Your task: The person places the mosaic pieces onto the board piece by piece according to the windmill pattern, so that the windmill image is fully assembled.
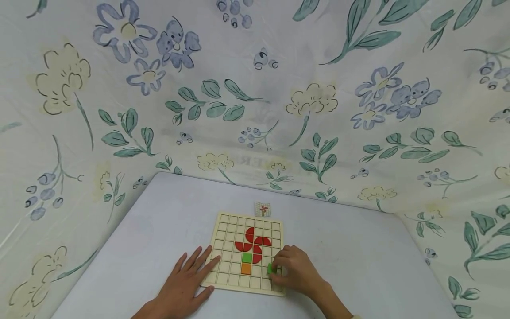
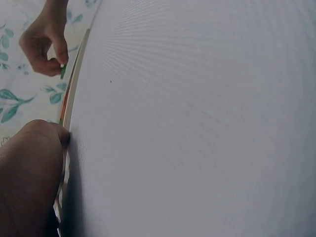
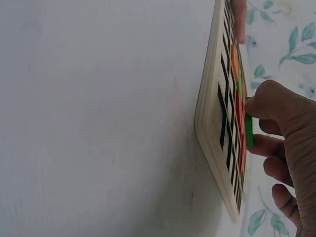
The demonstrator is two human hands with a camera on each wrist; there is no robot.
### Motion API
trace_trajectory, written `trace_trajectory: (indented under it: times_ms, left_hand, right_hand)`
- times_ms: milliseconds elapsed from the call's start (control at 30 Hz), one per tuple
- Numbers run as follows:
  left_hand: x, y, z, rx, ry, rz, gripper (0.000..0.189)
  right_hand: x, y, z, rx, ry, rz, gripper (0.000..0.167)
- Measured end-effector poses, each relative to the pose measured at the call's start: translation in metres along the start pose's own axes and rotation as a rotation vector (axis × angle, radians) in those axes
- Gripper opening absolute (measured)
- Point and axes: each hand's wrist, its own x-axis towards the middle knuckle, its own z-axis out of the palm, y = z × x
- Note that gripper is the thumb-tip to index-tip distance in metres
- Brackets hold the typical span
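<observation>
A wooden grid board (image 1: pixel 223 277) lies flat on the table. Near its middle, several red curved pieces (image 1: pixel 265 241) form a pinwheel, with a green square tile (image 1: pixel 247 257) and an orange square tile (image 1: pixel 246 269) in a column below. My right hand (image 1: pixel 296 270) pinches another green tile (image 3: pixel 249 129) between thumb and fingertips, over the board's right side; the right wrist view has it just off the surface. Spread flat, my left hand (image 1: pixel 185 281) rests at the board's left edge, fingers reaching onto the grid.
Just behind the board lies a small card (image 1: pixel 262 209) printed with a pinwheel pattern on a grid. The white table (image 1: pixel 179 208) meets a floral sheet (image 1: pixel 247 115) along its far and side edges.
</observation>
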Motion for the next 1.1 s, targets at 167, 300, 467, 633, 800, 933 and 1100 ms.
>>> trace_trajectory:
  times_ms: [167, 300, 467, 633, 800, 933, 1100]
  left_hand:
    - [0.000, -0.001, 0.000, 0.000, 0.005, 0.001, 0.064]
    - [0.000, -0.001, 0.002, 0.004, 0.018, 0.009, 0.065]
    - [-0.001, -0.004, 0.006, 0.019, 0.030, 0.019, 0.067]
    - [-0.001, -0.004, 0.006, 0.028, 0.032, 0.018, 0.067]
    - [0.000, -0.002, 0.002, 0.019, 0.010, 0.007, 0.064]
    - [0.000, -0.002, 0.002, 0.012, -0.015, -0.009, 0.064]
    - [0.000, -0.003, 0.003, 0.010, -0.005, -0.004, 0.064]
  right_hand:
    - [0.007, -0.009, 0.007, 0.021, 0.022, -0.103, 0.013]
    - [0.014, -0.016, 0.012, 0.036, 0.058, -0.197, 0.016]
    - [0.021, -0.025, 0.016, 0.027, 0.048, -0.236, 0.016]
    - [0.025, -0.031, 0.022, 0.009, 0.056, -0.281, 0.015]
    - [0.028, -0.037, 0.027, -0.034, 0.075, -0.334, 0.014]
    - [0.028, -0.041, 0.029, -0.048, 0.051, -0.307, 0.014]
    - [0.028, -0.045, 0.031, -0.072, 0.025, -0.293, 0.008]
